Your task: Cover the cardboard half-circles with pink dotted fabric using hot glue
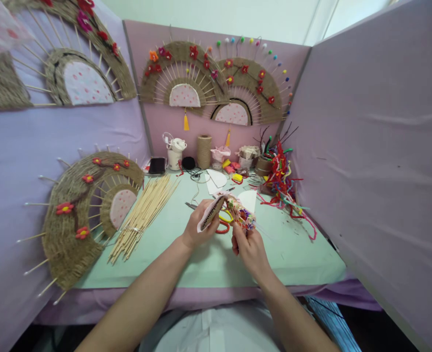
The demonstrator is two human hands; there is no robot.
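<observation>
My left hand is closed around a piece of corrugated cardboard with pale fabric along its edge. My right hand grips a flower-patterned glue gun, its front end tilted up toward the cardboard. The two things meet or nearly meet above the table; the exact contact is too small to tell. Under them lie scissors with red and yellow handles, partly covered by my left hand. White paper pieces lie just behind the glue gun.
A bundle of thin sticks lies left on the green tabletop. Along the back stand a twine spool, a white bottle and a heap of coloured pipe cleaners. Decorated twine fans hang around; a partition bounds the right.
</observation>
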